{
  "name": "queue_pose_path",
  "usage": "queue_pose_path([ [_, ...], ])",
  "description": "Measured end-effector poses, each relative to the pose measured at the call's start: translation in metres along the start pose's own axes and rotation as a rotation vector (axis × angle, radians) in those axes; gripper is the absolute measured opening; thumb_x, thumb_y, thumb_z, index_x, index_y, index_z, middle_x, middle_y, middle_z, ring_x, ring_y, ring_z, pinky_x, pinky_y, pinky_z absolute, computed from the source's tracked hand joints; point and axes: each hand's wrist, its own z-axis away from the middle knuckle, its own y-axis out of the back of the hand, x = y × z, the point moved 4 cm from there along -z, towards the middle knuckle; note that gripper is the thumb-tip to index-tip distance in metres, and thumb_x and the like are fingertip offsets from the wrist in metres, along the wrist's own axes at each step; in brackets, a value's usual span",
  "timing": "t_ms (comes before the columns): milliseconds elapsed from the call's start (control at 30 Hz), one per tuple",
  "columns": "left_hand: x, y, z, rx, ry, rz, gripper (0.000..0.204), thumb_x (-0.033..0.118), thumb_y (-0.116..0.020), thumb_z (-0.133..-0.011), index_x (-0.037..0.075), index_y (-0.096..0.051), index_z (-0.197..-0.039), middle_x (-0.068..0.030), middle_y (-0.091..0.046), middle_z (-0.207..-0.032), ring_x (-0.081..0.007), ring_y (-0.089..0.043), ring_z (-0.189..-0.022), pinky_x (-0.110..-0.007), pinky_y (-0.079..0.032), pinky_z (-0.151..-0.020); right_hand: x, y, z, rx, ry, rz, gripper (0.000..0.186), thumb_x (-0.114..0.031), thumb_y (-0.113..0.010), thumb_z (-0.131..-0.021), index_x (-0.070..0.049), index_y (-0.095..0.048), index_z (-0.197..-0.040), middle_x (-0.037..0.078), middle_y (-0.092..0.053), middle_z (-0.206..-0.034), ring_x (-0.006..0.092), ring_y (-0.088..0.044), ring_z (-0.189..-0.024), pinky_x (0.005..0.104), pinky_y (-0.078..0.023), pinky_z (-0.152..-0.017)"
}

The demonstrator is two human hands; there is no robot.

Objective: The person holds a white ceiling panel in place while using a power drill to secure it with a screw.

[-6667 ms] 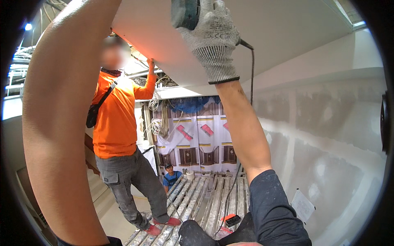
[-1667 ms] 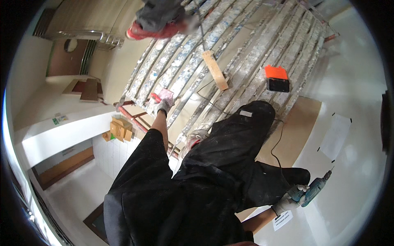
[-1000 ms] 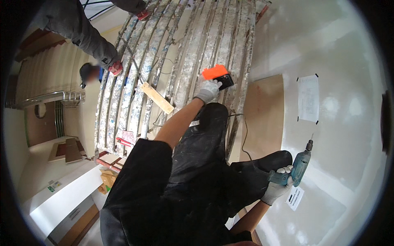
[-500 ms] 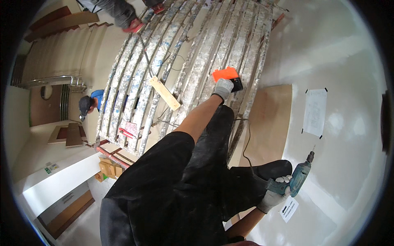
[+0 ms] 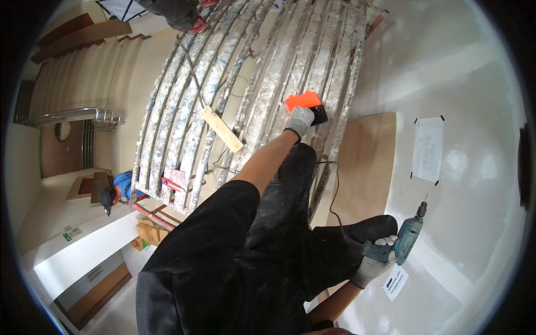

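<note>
My left hand (image 5: 301,121), in a grey glove, is curled at the near edge of a small open case (image 5: 303,101) with an orange lid and a black lower half. The case rests on the paint-spattered platform slats (image 5: 268,103); my fingertips and anything in them are hidden. Out to the right, my gloved right hand (image 5: 375,269) is closed round the handle of a teal corded power drill (image 5: 409,238). Its thin bit points up, beside the wall. A black cord (image 5: 334,205) runs from near the drill toward the platform.
A wooden strip (image 5: 222,129) and a red-handled tool (image 5: 173,184) lie on the slats. Gaps run between them. A taped paper sheet (image 5: 428,148) hangs on the wall (image 5: 469,100). One person in blue (image 5: 121,183) is below at left; another's shoe (image 5: 199,25) stands at the far end.
The person in blue has shifted left and lower in view, and the far person's foot has moved. My left hand stays at the case and my right keeps the drill almost still.
</note>
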Motion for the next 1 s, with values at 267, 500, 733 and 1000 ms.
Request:
queue_pose_path([
  [267, -0.025, 0.053, 0.032, 0.402, 0.194, 0.687, 0.008, 0.018, -0.065, -0.088, 0.012, -0.069, -0.085, -0.0132, -0.074, -0.086, -0.0263, -0.072, -0.079, -0.046, -0.053, -0.066, -0.002, 0.006, 0.003, 0.016, 0.044, 0.002, 0.045, -0.001, -0.058, -0.095, 0.003, -0.04, -0.136, 0.014, -0.05, -0.125, 0.0233, -0.055, -0.114, 0.0426, -0.049, -0.105],
  [500, -0.025, 0.152, 0.085, 0.177, 0.388, 2.218, 0.014, -0.004, -0.064, -0.082, 0.009, -0.062, -0.077, -0.0012, -0.061, -0.071, -0.0115, -0.057, -0.062, -0.029, -0.05, -0.061, 0.007, 0.015, -0.019, 0.113, 0.078, 0.289, 0.044, 0.0, -0.063, -0.092, 0.004, -0.047, -0.133, 0.013, -0.057, -0.123, 0.0224, -0.061, -0.109, 0.0422, -0.055, -0.099],
  [733, -0.052, 0.281, 0.159, 0.086, 0.187, 1.98, 0.009, 0.002, -0.066, -0.092, 0.004, -0.06, -0.099, -0.0053, -0.066, -0.087, -0.0179, -0.069, -0.083, -0.032, -0.056, -0.083, 0.062, -0.063, -0.016, -0.018, -0.214, 0.64, 0.059, -0.001, -0.067, -0.074, 0.004, -0.052, -0.132, 0.014, -0.064, -0.111, 0.024, -0.066, -0.094, 0.0367, -0.057, -0.084],
  [1000, -0.074, 0.367, 0.189, 0.063, 0.031, 1.771, 0.009, 0.005, -0.066, -0.094, 0.003, -0.06, -0.099, -0.0082, -0.068, -0.097, -0.0169, -0.069, -0.087, -0.033, -0.054, -0.085, 0.079, -0.114, 0.032, -0.285, -0.473, 0.809, 0.064, -0.001, -0.085, -0.076, 0.001, -0.058, -0.134, 0.017, -0.069, -0.118, 0.0251, -0.07, -0.101, 0.0396, -0.058, -0.092],
])
